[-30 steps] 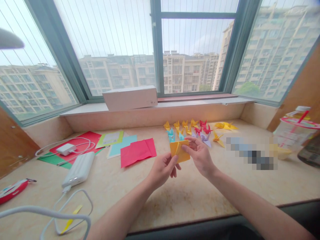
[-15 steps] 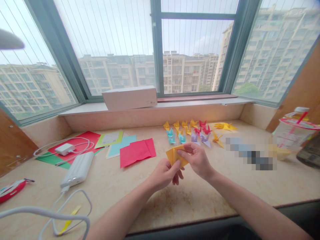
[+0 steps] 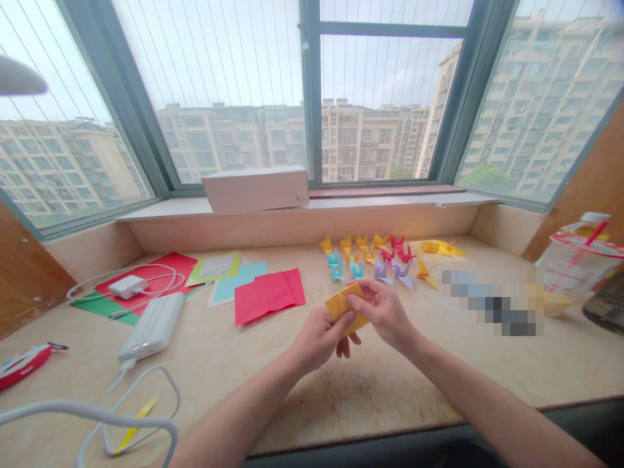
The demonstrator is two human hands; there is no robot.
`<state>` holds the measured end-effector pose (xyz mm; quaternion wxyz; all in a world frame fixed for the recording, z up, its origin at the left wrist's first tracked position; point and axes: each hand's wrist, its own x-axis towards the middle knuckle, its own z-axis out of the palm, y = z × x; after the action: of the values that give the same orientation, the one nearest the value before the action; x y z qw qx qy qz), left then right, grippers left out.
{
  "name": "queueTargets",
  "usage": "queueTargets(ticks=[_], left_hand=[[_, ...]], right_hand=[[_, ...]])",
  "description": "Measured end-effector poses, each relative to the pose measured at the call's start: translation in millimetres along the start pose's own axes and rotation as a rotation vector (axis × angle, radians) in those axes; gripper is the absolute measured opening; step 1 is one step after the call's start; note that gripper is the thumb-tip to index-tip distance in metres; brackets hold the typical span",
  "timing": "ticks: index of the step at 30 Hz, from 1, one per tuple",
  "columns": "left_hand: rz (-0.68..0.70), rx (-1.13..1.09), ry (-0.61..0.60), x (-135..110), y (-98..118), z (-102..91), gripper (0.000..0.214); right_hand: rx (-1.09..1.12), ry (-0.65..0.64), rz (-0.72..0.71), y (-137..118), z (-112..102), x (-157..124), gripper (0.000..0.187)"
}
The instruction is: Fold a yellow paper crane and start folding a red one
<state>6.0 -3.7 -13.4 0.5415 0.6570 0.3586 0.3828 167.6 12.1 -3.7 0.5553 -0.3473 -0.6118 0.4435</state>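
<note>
A folded piece of yellow origami paper (image 3: 345, 303) is held up above the stone counter between both hands. My left hand (image 3: 324, 338) pinches its lower left part, thumb on the front face and fingers behind. From the upper right my right hand (image 3: 385, 312) grips it, the thumb pressed on the front near the middle crease. Just beyond the hands stand several folded paper cranes: yellow ones (image 3: 361, 244), red ones (image 3: 398, 247), blue ones (image 3: 334, 263) and lilac ones (image 3: 402, 273). A yellow crane (image 3: 427, 273) sits nearest my right hand.
Red paper sheets (image 3: 268, 298) lie left of my hands, with blue paper (image 3: 238, 283) behind. Further left are a white power bank (image 3: 153, 325), a charger (image 3: 127, 286) and looping cables. A lidded cup with a red straw (image 3: 572, 266) stands right. A white box (image 3: 256, 190) rests on the sill.
The paper has tilted slightly between my fingers, its upper corner now showing more above the right thumb. Both hands keep their grip and have barely moved.
</note>
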Motion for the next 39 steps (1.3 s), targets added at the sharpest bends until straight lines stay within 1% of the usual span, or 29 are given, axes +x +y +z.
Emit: queueTargets(ticks=[3,6,8,10,12,15,17,19,23,28,32,35,39], left_hand=[[-0.011,0.103,0.035,-0.4,-1.9,0.4,0.046],[-0.017,0.157,0.03,-1.4,-1.5,1.6,0.047],[-0.014,0.166,0.029,-2.1,0.6,2.4,0.047],[-0.009,0.159,0.026,-2.4,3.1,2.9,0.048],[-0.015,0.132,0.012,-2.3,5.0,2.8,0.049],[-0.04,0.098,-0.02,-2.1,5.9,2.4,0.054],[-0.048,0.1,-0.03,-2.3,5.4,2.5,0.057],[-0.047,0.115,-0.026,-2.8,4.3,3.0,0.056],[-0.029,0.126,-0.027,-3.3,2.0,3.9,0.053],[-0.046,0.014,-0.034,-2.0,2.3,2.1,0.05],[-0.043,-0.084,0.008,-1.1,2.8,1.4,0.045],[-0.034,-0.028,0.037,-1.0,2.0,2.5,0.047],[0.045,0.018,0.118,0.5,3.0,2.2,0.043]], right_hand=[[0.043,-0.062,0.03,0.6,-0.5,0.7,0.022],[0.078,-0.079,0.039,2.0,0.4,-0.4,0.021],[0.063,-0.065,0.036,3.5,1.2,-1.7,0.019],[0.017,-0.023,0.014,5.2,1.6,-2.8,0.017],[-0.008,-0.006,0.0,6.4,1.4,-3.6,0.019],[0.05,-0.094,0.048,6.0,0.9,-4.3,0.027],[0.089,-0.133,0.093,4.2,0.9,-4.9,0.028],[0.098,-0.113,0.114,1.9,1.2,-5.6,0.027],[0.074,-0.083,0.126,-1.3,2.1,-6.4,0.031],[-0.089,0.003,0.034,-0.7,1.8,-2.8,0.028],[-0.112,0.02,-0.009,1.1,-0.9,0.9,0.03],[-0.105,0.029,-0.007,2.9,-1.7,1.7,0.027],[-0.09,0.047,-0.001,6.3,-2.4,1.8,0.027]])
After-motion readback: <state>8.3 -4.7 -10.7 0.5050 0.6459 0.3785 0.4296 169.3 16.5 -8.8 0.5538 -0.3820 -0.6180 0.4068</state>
